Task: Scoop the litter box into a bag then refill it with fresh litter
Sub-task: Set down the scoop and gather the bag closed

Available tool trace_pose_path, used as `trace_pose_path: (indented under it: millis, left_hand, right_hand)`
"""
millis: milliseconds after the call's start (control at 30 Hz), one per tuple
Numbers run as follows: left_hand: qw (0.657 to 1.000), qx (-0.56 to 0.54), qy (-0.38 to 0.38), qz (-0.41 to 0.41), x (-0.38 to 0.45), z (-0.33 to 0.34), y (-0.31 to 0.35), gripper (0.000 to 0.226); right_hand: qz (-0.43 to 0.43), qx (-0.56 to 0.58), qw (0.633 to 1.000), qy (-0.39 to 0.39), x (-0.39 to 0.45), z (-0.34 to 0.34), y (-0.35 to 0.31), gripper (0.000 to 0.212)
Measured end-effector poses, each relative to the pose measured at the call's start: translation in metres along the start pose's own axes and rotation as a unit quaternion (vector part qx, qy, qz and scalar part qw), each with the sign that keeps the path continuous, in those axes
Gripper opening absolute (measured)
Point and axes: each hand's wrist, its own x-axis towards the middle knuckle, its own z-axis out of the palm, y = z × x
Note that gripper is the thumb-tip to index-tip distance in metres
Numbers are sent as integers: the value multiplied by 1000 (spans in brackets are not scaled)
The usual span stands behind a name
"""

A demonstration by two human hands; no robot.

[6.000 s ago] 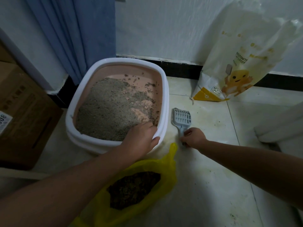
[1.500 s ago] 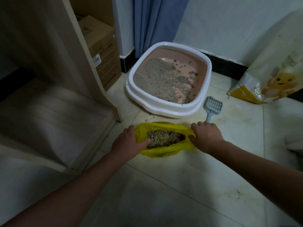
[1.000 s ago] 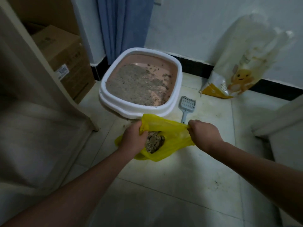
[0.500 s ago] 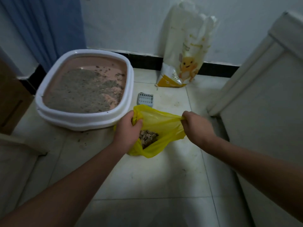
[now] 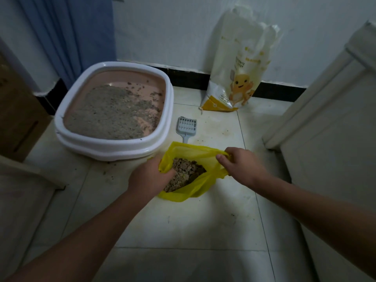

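Note:
A yellow plastic bag [image 5: 191,153] with dark clumped litter inside sits on the tiled floor in front of me. My left hand [image 5: 149,177] grips its left rim, and my right hand [image 5: 239,165] pinches its right rim, holding the mouth wide. The white litter box [image 5: 114,145] with a pink inner tray stands behind and to the left, with grey litter covering most of its bottom. A grey slotted scoop [image 5: 186,127] lies on the floor between the box and the bag. A white and yellow bag of fresh litter [image 5: 240,66] leans against the wall.
A blue curtain [image 5: 67,35] hangs at the back left, with a cardboard box [image 5: 14,119] below it. A white cabinet side [image 5: 329,123] stands at the right. Loose litter grains lie scattered on the tiles [image 5: 183,224] near the box.
Both hands took hold of the yellow bag's rims, lifted them and pulled them apart; the mouth now gapes wider. My view has swung a little to the left. The scoop lies untouched.

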Motion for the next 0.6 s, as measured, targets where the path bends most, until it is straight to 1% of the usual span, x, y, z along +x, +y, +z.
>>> trace_pose_path:
  millis: [67,100,167,233,300,400,467,533,567,600]
  left_hand:
    - [1000,17,-8,-19,1,-7,-1,23]
    - [999,-8,-10,-30,3,-10,-2,22]
    - [992,-118,-7,-48,8,-16,2,16]
    - [971,-232,8,-62,11,-23,12,17]
    - [946,-312,25,-80,14,-27,21,19]
    - [920,-381,42,-85,18,-31,29,11]
    - [906,-415,37,-80,18,-31,33,3]
    - [892,-449,-3,-53,15,-26,34,14]
    - [895,-444,-25,-23,14,-21,32,24]
    - [911,-410,-38,16,12,-16,29,41]
  right_hand:
    - [-16,27,999,8,3,-1,-14,41]
    - [-24,46,999,12,5,-1,-20,37]
    - [-29,111,993,19,7,1,-29,28]
    - [-28,189,982,15,8,2,-37,25]
    - [-25,240,970,8,9,1,-44,24]
    - [-23,320,947,-3,7,-4,-52,26]
    - [-13,370,929,-20,6,-6,-52,36]
    - [-8,388,921,-23,5,-8,-50,44]
    - [-8,388,921,-17,5,-9,-49,46]
    - [-6,389,921,-10,5,-10,-47,46]
